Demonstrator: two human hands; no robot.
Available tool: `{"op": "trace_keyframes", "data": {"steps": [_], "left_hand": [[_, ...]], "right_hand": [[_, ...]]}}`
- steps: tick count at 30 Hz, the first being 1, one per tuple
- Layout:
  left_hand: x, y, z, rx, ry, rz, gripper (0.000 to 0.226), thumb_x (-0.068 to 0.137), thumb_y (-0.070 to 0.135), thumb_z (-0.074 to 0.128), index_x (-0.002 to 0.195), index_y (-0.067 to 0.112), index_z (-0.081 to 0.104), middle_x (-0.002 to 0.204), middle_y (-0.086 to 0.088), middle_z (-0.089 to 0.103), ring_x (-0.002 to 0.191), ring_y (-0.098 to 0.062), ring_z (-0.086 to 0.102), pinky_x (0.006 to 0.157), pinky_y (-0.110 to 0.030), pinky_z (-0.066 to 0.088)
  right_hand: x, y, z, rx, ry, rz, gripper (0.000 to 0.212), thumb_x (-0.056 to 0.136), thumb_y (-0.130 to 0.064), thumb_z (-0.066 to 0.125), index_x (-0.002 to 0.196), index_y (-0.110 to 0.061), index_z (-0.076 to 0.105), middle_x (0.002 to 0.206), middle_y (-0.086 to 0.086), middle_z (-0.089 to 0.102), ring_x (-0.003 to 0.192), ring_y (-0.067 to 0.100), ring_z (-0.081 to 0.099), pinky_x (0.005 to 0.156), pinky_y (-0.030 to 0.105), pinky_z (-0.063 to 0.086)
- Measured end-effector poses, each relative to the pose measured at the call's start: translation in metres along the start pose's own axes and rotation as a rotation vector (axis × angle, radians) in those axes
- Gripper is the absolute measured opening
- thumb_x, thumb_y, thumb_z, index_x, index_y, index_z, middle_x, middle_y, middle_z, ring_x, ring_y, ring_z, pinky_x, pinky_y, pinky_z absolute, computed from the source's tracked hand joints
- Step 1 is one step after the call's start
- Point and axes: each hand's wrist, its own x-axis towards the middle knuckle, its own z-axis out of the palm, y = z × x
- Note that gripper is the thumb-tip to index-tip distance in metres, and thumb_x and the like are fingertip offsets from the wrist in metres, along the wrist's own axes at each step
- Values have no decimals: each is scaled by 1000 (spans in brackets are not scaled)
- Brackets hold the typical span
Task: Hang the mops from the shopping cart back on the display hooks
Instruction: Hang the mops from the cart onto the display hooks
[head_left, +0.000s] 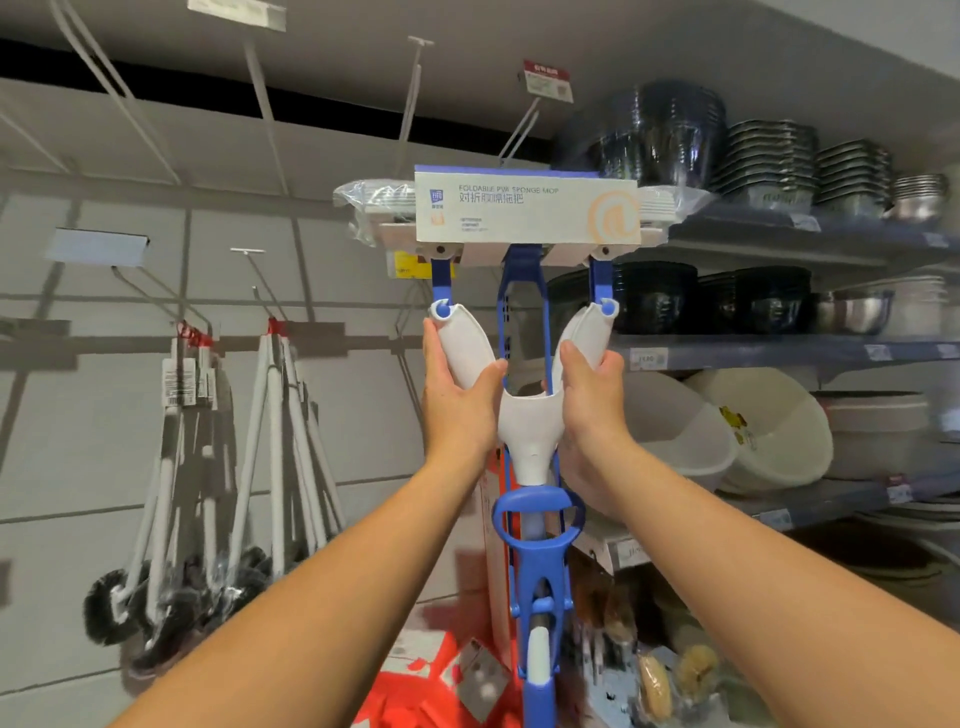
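Two bare forearms (311, 597) are raised from the near edge, and between them the blue-and-white shaft of the sponge mop (527, 441) is seen running down. The mop is held upright, head uppermost — its white forked yoke is gripped on both sides. The left hand (457, 400) is curled round the left prong, the right hand (592, 405) round the right prong. The carded mop head (524, 210) is seen above both hands, with a white display hook (412, 93) higher still. Bundled brushes (171, 467) are hung far left — bowls (660, 135) are stacked on shelves at right.
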Motion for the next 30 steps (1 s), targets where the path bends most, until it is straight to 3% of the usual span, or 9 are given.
{"op": "trace_keyframes", "data": {"steps": [2, 7, 12, 18, 23, 27, 30], "left_hand": [[15, -8, 15, 19, 21, 10, 84, 88, 14, 65, 153, 34, 15, 142, 2, 48, 120, -17, 54, 79, -15, 47], [45, -23, 56, 34, 51, 29, 83, 89, 18, 64, 152, 38, 13, 139, 2, 49, 111, -15, 55, 70, -14, 44], [73, -38, 88, 38, 88, 55, 84, 89, 18, 64, 153, 37, 12, 144, -1, 44, 116, -17, 52, 71, -16, 44], [108, -51, 104, 25, 94, 76, 84, 91, 18, 63, 152, 39, 10, 143, -2, 46, 116, -20, 54, 74, -20, 44], [142, -59, 104, 58, 67, 104, 83, 90, 20, 63, 151, 41, 12, 142, -4, 47, 115, -21, 55, 72, -21, 47], [166, -57, 108, 93, 35, 146, 81, 88, 24, 64, 150, 43, 15, 141, -1, 47, 118, -24, 53, 94, -44, 51], [182, -51, 113, 116, 17, 173, 82, 87, 25, 65, 150, 43, 16, 139, -1, 48, 118, -25, 53, 97, -50, 48]], "right_hand": [[25, 3, 0, 2, -23, 1, 29, 97, -31, 49, 118, -16, 36, 112, 11, 53, 98, 26, 57, 79, 39, 51], [80, 5, -7, 24, -72, -43, 32, 97, -32, 48, 122, -16, 35, 112, 8, 52, 98, 23, 57, 70, 32, 48], [124, 8, -10, 42, -112, -54, 25, 96, -35, 49, 112, -23, 34, 113, 8, 53, 101, 26, 59, 86, 46, 54], [160, 7, 0, 40, -126, -103, 28, 98, -31, 49, 117, -17, 34, 111, 8, 50, 100, 25, 57, 71, 33, 49], [182, 9, 18, 56, -107, -84, 37, 98, -33, 47, 127, -14, 34, 112, 9, 50, 98, 24, 57, 70, 32, 48], [201, 4, 30, 88, -89, -83, 40, 98, -34, 47, 130, -14, 33, 111, 9, 51, 85, 17, 55, 62, 29, 46], [215, -1, 39, 126, -72, -83, 38, 98, -34, 47, 129, -15, 35, 114, 10, 53, 89, 20, 57, 60, 28, 45]]}}
